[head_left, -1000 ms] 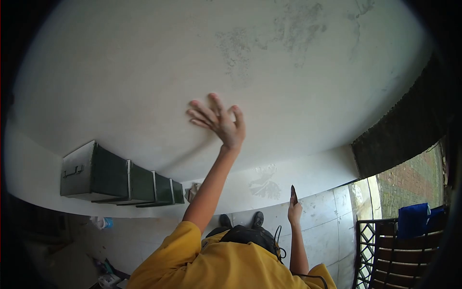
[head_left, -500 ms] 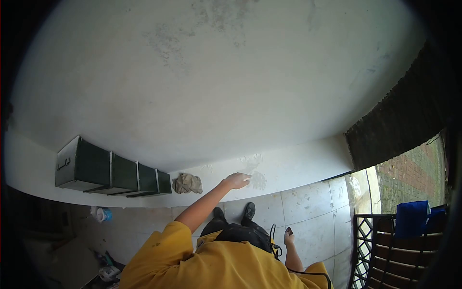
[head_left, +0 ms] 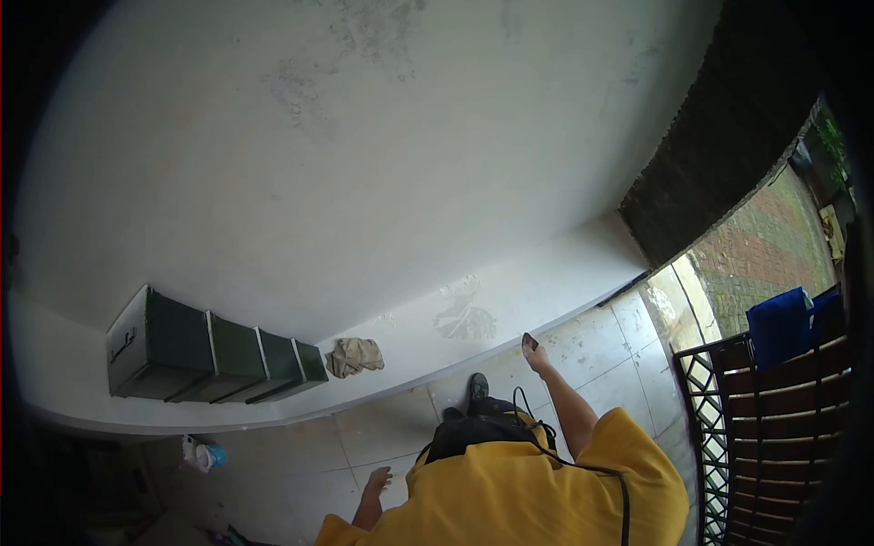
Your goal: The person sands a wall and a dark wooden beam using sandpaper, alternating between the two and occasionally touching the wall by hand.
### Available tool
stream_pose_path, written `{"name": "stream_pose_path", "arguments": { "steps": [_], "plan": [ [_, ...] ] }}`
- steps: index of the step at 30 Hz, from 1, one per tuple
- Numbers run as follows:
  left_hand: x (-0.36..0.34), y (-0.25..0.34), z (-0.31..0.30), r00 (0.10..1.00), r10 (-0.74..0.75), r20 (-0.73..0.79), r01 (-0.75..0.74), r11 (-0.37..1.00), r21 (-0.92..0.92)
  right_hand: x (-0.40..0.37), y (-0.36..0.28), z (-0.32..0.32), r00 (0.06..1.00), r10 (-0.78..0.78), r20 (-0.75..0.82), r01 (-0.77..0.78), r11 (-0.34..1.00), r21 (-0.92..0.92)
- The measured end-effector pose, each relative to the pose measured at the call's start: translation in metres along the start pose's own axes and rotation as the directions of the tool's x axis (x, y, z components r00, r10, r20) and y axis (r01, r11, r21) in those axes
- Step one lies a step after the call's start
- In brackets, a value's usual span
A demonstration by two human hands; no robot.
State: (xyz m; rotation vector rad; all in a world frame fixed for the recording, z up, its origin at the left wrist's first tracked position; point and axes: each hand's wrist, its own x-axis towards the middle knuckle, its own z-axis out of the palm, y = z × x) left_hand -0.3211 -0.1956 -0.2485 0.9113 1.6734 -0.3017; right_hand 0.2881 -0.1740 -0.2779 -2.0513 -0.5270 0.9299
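Note:
My right hand [head_left: 537, 355] is raised in front of the low white ledge [head_left: 555, 273], closed on a small dark flat object [head_left: 528, 342] whose exact kind I cannot make out. Just left of that hand, a grey, rough patch [head_left: 464, 318] marks the ledge's white surface. My left hand [head_left: 379, 479] hangs low over the tiled floor, beside my body. Its fingers are loosely stretched and nothing shows in them. A crumpled beige cloth [head_left: 355, 357] lies on the ledge, apart from both hands.
Green metal boxes [head_left: 177, 346] stand in a row on the ledge at left. A white and blue container [head_left: 208, 457] is on the tiled floor [head_left: 300, 455]. At right stands a dark slatted bench [head_left: 774, 419] with a blue bag [head_left: 779, 328]. Scuffs mark the white wall [head_left: 273, 200].
My left hand has left the ledge by the grey patch and dropped to my side. My right hand has risen toward the ledge with the dark object. The view has turned.

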Motion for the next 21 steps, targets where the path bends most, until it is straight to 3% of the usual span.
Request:
{"name": "stream_pose_path", "arguments": {
  "steps": [2,4,6,8,10,12,14,16,17,18,21],
  "plan": [
    [-0.006,-0.005,0.018,0.989,-0.140,0.036,0.145,0.950,-0.277,0.004,-0.063,0.010,0.999,-0.040,0.020,0.039,0.998,0.050],
    [0.006,-0.020,0.036,0.999,-0.021,0.037,0.032,0.950,-0.311,0.005,-0.120,0.017,0.991,-0.126,-0.036,0.130,0.979,0.155],
    [0.008,-0.013,0.046,0.998,0.065,0.003,-0.059,0.929,-0.365,-0.028,-0.215,0.003,0.975,-0.186,-0.123,0.200,0.973,0.114],
    [0.000,0.027,0.040,0.993,0.100,-0.068,-0.119,0.898,-0.423,-0.023,-0.265,0.001,0.820,-0.469,-0.328,0.533,0.835,0.138],
    [0.007,0.074,0.024,0.969,0.201,-0.142,-0.245,0.846,-0.474,-0.028,-0.328,-0.014,0.788,-0.499,-0.360,0.583,0.794,0.176],
    [0.012,0.140,0.002,0.861,0.407,-0.305,-0.509,0.674,-0.535,-0.034,-0.385,-0.027,0.760,-0.509,-0.404,0.618,0.759,0.206],
    [-0.055,0.251,-0.020,0.772,0.468,-0.430,-0.635,0.531,-0.561,-0.019,-0.417,-0.027,0.637,-0.579,-0.509,0.705,0.705,0.079],
    [-0.083,0.334,-0.041,0.501,0.661,-0.559,-0.861,0.312,-0.402,-0.008,-0.444,-0.020,0.548,-0.576,-0.606,0.753,0.656,0.057],
    [-0.102,0.374,-0.051,0.318,0.715,-0.623,-0.948,0.256,-0.191,0.004,-0.453,-0.014,0.513,-0.581,-0.632,0.768,0.639,0.036],
    [-0.124,0.413,-0.059,0.118,0.753,-0.648,-0.983,0.180,0.030,0.017,-0.461,-0.005,0.476,-0.588,-0.654,0.785,0.619,0.014],
    [-0.223,0.517,-0.062,-0.209,0.688,-0.695,-0.899,0.145,0.413,0.049,-0.486,0.019,0.406,-0.658,-0.634,0.788,0.603,-0.121]
  ]
}}
